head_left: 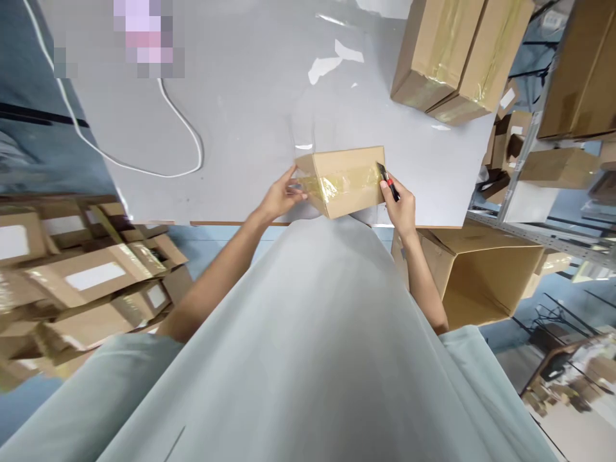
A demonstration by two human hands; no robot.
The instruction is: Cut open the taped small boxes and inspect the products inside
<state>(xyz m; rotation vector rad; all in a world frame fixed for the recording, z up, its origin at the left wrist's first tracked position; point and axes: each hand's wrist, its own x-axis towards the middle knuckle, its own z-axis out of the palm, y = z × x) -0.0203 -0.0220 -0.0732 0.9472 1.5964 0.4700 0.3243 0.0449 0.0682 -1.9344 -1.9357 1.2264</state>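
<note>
A small cardboard box (349,172) sealed with clear tape rests at the near edge of the grey table (250,109). My left hand (282,196) presses against the box's left end, fingers curled on the taped side. At the box's right end, my right hand (400,205) is closed round a black and red utility knife (387,181), whose blade end touches the box's right edge.
A larger taped carton (457,54) stands at the table's far right. A white cable (183,128) loops across the left of the table. An open cardboard box (476,269) sits on the floor at right, stacked labelled boxes (81,282) at left, shelving (558,160) beyond.
</note>
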